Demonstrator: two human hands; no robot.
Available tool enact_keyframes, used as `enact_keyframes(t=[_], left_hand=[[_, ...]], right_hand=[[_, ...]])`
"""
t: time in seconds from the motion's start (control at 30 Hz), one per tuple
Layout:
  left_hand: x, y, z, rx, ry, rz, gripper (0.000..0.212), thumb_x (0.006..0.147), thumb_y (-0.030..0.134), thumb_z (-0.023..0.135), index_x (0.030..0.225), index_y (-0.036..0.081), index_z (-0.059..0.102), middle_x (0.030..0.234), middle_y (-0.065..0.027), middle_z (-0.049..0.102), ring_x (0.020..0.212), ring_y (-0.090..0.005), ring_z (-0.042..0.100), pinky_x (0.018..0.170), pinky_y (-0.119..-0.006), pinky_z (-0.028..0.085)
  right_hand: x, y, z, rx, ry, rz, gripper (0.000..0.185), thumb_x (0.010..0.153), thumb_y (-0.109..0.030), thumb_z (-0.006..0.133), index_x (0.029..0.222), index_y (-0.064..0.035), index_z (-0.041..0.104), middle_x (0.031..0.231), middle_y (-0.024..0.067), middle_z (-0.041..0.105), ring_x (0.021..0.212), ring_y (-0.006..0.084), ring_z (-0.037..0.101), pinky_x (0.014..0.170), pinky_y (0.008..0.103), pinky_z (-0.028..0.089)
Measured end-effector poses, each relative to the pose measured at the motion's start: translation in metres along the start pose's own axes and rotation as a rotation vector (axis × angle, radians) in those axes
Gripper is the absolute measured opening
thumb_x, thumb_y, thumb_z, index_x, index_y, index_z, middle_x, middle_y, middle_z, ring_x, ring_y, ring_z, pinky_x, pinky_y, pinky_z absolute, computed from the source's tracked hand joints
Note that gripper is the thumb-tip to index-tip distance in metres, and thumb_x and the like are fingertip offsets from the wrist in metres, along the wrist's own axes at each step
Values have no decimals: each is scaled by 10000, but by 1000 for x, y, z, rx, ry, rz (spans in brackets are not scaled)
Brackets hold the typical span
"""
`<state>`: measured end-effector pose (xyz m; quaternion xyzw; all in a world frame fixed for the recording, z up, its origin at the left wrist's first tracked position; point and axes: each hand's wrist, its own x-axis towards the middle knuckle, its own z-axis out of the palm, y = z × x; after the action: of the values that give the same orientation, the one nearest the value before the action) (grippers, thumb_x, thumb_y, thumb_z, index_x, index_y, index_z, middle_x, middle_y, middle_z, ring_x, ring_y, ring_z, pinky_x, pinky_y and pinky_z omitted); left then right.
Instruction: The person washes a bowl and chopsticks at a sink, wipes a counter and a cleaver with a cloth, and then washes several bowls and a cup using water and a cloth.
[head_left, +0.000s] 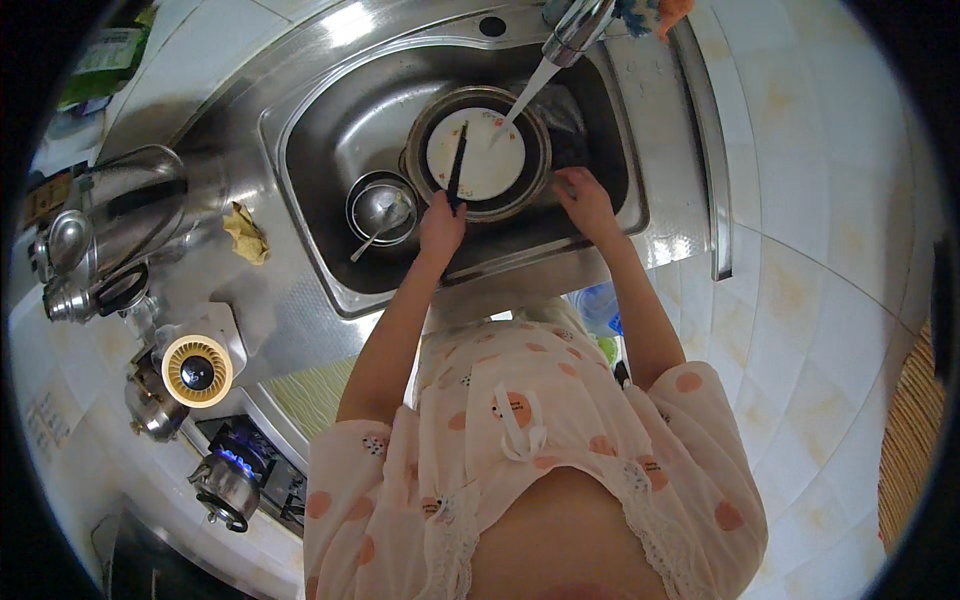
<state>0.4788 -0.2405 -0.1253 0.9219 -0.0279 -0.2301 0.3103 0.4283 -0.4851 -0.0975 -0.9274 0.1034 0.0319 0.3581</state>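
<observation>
My left hand (442, 230) grips a bundle of black, slender utensils (457, 166), which look like chopsticks. They lean over a white plate (469, 176) with a floral pattern. That plate lies inside a round, dark pot (416, 131) in the sink (341, 142). Water (529, 94) runs from the chrome faucet (574, 37) onto the plate. Just right of the pot's rim is my right hand (586, 202), thumb and fingers apart, with nothing seen in it. Left of the pot, metal bowls (364, 199) sit nested with a spoon (371, 245) in them.
A crumpled yellow cloth (245, 234) lies on the steel counter (281, 277) at the left. Beyond it stand a metal rack (139, 191) and an appliance with a cream, ribbed top (196, 371). A kettle (225, 487) is on the stove beside a blue flame (238, 461).
</observation>
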Motion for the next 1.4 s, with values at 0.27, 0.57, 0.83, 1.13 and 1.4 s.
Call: enact_keyframes(t=[0.27,0.57,0.83,1.13,1.4], left_hand=[[40,-20,33,28,-124,41,567,692,128,645,1165,-24,373,1087,-256,473,987,-391,494,836,-410,416],[1,-33,-28,59,325,256,424,708,133,626,1089,22,476,1062,-185,496,964,-353,476,823,-414,396],[37,-127,-94,596,250,-65,565,677,182,642,1167,20,411,1140,-167,466,1048,-317,454,854,-397,414],[69,-188,-89,79,-162,-228,588,681,146,564,1227,26,383,1070,-240,539,989,-347,535,851,-413,425],[55,-174,-102,286,-129,-51,445,680,94,545,1122,55,504,984,-222,577,899,-358,569,757,-434,465]], right_hand=[[71,10,21,-327,76,-41,273,758,-101,533,1006,11,523,976,198,528,902,336,529,764,368,456],[162,88,60,-633,-162,133,219,779,-117,511,976,-41,568,1046,161,538,875,291,591,701,416,501],[115,12,-29,-505,201,-61,231,753,-175,552,915,-12,534,835,167,540,766,354,557,653,425,463],[16,-52,-94,681,612,210,91,832,-132,515,842,-43,503,708,5,509,595,68,439,529,229,366],[0,-50,-94,1036,614,261,54,834,-93,497,867,-56,521,730,-27,503,585,41,413,526,197,356]])
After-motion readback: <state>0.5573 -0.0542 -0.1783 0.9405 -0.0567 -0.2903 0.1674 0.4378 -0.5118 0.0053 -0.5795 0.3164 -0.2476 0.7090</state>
